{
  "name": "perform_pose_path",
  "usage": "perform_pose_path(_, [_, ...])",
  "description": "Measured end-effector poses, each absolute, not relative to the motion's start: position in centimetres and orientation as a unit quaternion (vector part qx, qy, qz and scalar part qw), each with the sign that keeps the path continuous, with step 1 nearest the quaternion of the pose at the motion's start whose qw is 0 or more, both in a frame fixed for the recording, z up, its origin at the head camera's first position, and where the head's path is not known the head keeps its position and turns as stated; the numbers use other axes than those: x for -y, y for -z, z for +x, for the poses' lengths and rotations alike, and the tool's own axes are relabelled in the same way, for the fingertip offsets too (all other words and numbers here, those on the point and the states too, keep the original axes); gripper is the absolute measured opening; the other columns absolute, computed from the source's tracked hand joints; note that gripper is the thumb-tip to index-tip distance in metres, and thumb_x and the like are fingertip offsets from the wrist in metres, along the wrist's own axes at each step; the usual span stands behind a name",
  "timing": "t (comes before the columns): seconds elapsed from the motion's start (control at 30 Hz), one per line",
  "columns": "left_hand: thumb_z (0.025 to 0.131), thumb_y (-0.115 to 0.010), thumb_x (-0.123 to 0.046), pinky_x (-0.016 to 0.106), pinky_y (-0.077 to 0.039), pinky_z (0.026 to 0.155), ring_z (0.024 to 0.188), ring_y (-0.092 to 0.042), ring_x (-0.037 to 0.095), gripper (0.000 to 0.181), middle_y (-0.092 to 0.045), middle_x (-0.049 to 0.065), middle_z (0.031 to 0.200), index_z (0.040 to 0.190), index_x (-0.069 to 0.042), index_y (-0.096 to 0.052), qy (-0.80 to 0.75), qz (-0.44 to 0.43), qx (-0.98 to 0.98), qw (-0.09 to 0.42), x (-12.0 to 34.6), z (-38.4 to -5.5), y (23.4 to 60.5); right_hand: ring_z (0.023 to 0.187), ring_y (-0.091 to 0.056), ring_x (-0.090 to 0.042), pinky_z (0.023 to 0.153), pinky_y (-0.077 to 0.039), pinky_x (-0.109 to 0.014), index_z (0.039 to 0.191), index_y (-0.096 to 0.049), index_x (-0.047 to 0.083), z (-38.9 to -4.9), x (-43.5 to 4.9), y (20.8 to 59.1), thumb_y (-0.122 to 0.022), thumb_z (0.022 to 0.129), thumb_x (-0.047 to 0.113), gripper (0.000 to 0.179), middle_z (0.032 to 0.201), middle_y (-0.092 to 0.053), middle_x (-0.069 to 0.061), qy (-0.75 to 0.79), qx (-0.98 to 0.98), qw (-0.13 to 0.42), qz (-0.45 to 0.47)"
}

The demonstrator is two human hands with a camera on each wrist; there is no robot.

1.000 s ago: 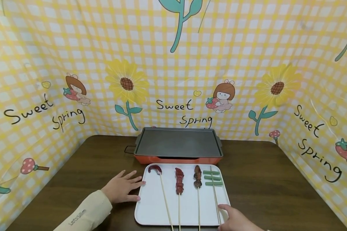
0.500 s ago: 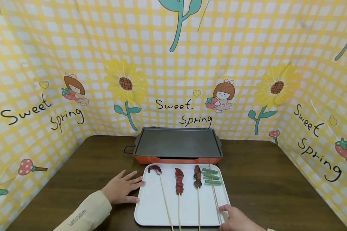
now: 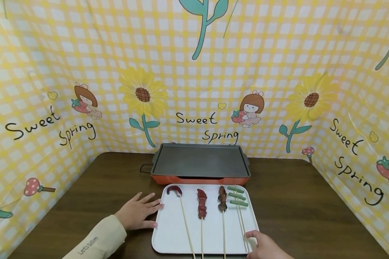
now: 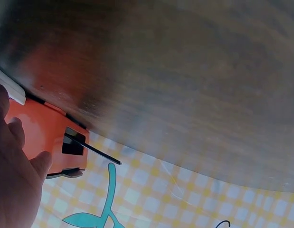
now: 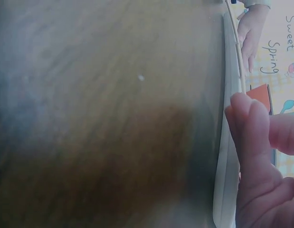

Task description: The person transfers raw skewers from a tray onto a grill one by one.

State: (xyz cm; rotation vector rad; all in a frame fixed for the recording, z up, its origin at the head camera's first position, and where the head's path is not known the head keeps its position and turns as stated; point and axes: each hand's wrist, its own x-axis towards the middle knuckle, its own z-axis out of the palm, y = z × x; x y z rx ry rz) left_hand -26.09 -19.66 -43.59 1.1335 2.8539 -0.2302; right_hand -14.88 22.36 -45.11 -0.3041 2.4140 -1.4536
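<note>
White plastic-looking, a round-cornered rectangular tray [image 3: 171, 233] takes centre stage, and look at the hands! The left hand [image 3: 137, 213] lies spread, fingertips against the tray's left rim, gripping nothing, probably steadying it. Over on the right, the right hand [image 3: 267, 247] pinches the lower stick of a wooden skewer of three green pieces [image 3: 238, 203], low down, presumably to keep fingers off the food. That food sits on the tray's far right, beside a brown chunky skewer [image 3: 222, 199]; a red meat-like skewer [image 3: 202, 205] and a dark-red curled skewer [image 3: 173, 188] fill the left, their sticks overhanging the near rim. Edges, then: the orange-red grill with a dark-grey plate [image 3: 201, 160] sits tight behind the tray, yellow checked cloth [image 3: 194, 72] walls the back, and the dark-brown wooden table [image 3: 311, 208] gives room either side.
</note>
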Motion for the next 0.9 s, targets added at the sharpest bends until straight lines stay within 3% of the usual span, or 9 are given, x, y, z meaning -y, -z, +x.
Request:
perform_pose_path(0.4, [0.091, -0.045, -0.065, 0.06, -0.028, 0.108, 0.14, -0.037, 0.033, 0.065, -0.052, 0.0, 0.144, 0.14, -0.024, -0.055, 0.086, 0.372, -0.924, 0.035, 19.52, -25.94, 43.11, 0.052, -0.043, -0.009, 0.052, -0.037, -0.023, 0.11, -0.049, -0.019, -14.65, -22.22, 45.44, -0.062, 0.074, -0.016, 0.038, 0.057, -0.04, 0.004, 0.511, -0.837, 0.182, -0.072])
perform_pose_path(0.63, [0.093, -0.043, -0.064, 0.061, -0.03, 0.107, 0.139, -0.038, 0.034, 0.064, -0.053, 0.002, 0.143, 0.14, -0.022, -0.056, 0.077, 0.376, -0.923, 0.021, 19.64, -25.87, 43.48, 0.053, -0.048, -0.008, 0.05, -0.04, -0.02, 0.11, -0.046, -0.02, -14.48, -22.45, 44.93, -0.063, 0.074, -0.015, 0.04, 0.059, -0.045, 0.003, 0.526, -0.827, 0.164, -0.108])
perform_pose_path(0.9, [0.093, -0.043, -0.062, 0.06, -0.031, 0.107, 0.138, -0.04, 0.033, 0.063, -0.053, 0.002, 0.143, 0.14, -0.022, -0.055, 0.064, 0.378, -0.923, 0.018, 19.62, -25.55, 43.97, 0.053, -0.049, -0.004, 0.051, -0.041, -0.02, 0.108, -0.046, -0.019, -14.6, -23.16, 45.18, -0.063, 0.074, -0.016, 0.038, 0.058, -0.05, 0.002, 0.528, -0.818, 0.183, -0.137])
